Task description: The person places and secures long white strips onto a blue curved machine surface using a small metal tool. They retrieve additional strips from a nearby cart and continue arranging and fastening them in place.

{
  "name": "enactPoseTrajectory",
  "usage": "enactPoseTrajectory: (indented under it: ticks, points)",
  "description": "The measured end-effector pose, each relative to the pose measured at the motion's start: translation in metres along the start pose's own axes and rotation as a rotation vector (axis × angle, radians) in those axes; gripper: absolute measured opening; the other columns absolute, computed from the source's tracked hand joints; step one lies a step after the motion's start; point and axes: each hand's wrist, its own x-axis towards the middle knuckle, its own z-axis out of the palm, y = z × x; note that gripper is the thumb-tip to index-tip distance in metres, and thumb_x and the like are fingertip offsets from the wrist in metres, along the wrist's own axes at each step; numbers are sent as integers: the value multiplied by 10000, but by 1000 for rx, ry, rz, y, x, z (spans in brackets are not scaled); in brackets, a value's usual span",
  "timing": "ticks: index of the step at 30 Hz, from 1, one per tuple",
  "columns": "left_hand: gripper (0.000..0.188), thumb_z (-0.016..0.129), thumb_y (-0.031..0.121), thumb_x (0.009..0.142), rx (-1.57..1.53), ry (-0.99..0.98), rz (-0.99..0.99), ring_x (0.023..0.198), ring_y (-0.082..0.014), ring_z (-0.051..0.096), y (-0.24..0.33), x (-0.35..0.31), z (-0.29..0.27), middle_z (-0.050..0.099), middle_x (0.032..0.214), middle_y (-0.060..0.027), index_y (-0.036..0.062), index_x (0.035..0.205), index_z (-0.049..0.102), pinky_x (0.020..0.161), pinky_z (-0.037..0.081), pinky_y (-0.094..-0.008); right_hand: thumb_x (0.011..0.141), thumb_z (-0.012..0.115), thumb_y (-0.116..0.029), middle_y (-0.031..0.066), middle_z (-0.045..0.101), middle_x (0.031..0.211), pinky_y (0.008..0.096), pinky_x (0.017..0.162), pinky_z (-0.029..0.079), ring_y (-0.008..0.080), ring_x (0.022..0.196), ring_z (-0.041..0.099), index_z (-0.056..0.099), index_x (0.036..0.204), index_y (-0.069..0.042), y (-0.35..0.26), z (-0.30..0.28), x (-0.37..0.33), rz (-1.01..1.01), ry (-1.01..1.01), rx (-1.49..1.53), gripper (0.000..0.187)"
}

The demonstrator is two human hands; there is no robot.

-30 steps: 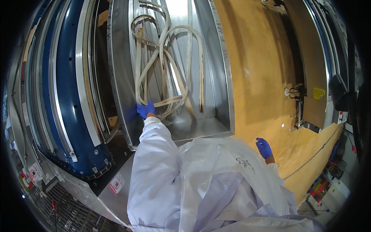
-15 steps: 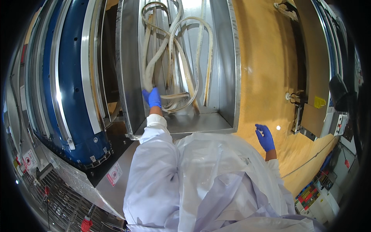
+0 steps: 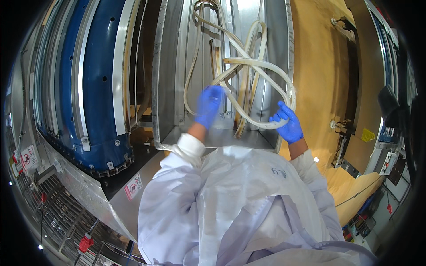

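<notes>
Long, cream-white flexible strips lie looped and crossed in a deep stainless-steel trough [image 3: 157,88]; some have brown stains. My right hand [image 3: 289,125], in a blue glove, is closed on the bottom of a wide loop of one strip [image 3: 246,119], above the trough's right wall. The glove on my left hand [image 3: 208,105] is smeared by motion. Its fingers are closed round a strip near the middle of the trough, where the strip's lower part disappears behind them. Other stained strips [image 3: 243,95] hang or lie between my hands, towards the far end.
On the left stands a machine with a blue curved body [image 3: 100,80] and metal rails. A yellow-brown floor [image 3: 317,80] runs along the right, with another machine panel [image 3: 368,84] beyond it. A red plug [image 3: 85,244] shows at lower left.
My left hand has moved right and slightly up with a strip. My right hand has come from outside the trough and taken hold of a loop. The strips have shifted, and the view has turned slightly.
</notes>
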Motion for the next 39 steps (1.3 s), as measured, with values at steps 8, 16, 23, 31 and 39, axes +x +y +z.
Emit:
enactPoseTrajectory:
  ticks: [8, 16, 23, 31, 39]
  points:
    - [577, 681, 232, 836, 861, 510, -379, 1244, -357, 473, -208, 29, -80, 477, 1389, -112, 196, 1380, 493, 983, 444, -505, 964, 556, -226, -28, 435, 694, 393, 837, 462, 182, 700, 528, 512, 1287, -57, -22, -11, -22, -1, 5, -190, 367]
    - [902, 811, 470, 696, 912, 669, -546, 1197, -368, 487, -163, 30, -42, 492, 1344, -127, 235, 1456, 384, 926, 451, -542, 934, 611, -242, -23, 443, 678, 385, 803, 472, 186, 673, 531, 536, 1221, -74, -13, -6, -23, 40, 124, -210, 340]
    - [736, 800, 383, 742, 682, 689, -356, 1074, -427, 553, -205, 24, -39, 573, 1174, -234, 76, 1335, 490, 910, 461, -505, 975, 552, -266, -30, 423, 694, 420, 878, 464, 188, 718, 535, 525, 1279, -83, -24, -10, -22, 60, 24, -274, 356]
    - [519, 723, 303, 804, 511, 535, -361, 1021, -435, 603, -209, 24, -38, 631, 1086, -263, 4, 1187, 543, 893, 482, -484, 967, 563, -257, -26, 449, 710, 416, 872, 466, 183, 724, 544, 493, 1297, -80, -24, -8, -20, 59, 24, -303, 381]
    - [549, 725, 285, 803, 461, 388, -387, 1028, -396, 641, -186, 27, -55, 656, 1117, -237, -20, 1205, 508, 876, 500, -447, 956, 585, -222, -3, 515, 725, 392, 801, 483, 179, 711, 557, 502, 1264, -31, -24, -2, -19, 40, 23, -243, 371]
